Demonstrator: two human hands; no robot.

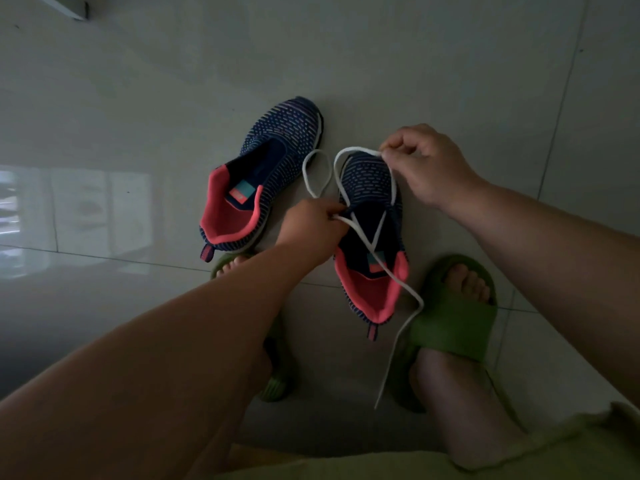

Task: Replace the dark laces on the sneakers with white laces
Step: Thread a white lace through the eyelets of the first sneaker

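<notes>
Two navy knit sneakers with coral linings stand on the tiled floor. The left sneaker (263, 174) has no lace in it. A white lace (362, 233) crosses the tongue of the right sneaker (372, 244). My left hand (310, 225) pinches the lace at that shoe's left side. My right hand (429, 164) pinches a loop of the same lace above the toe. One free end trails down over my green slipper to the floor.
My feet in green slippers (457, 317) sit just below the sneakers, the left slipper (273, 375) mostly hidden under my forearm. Pale glossy floor tiles (415, 64) spread all round. A white object's edge (69, 8) shows at the top left.
</notes>
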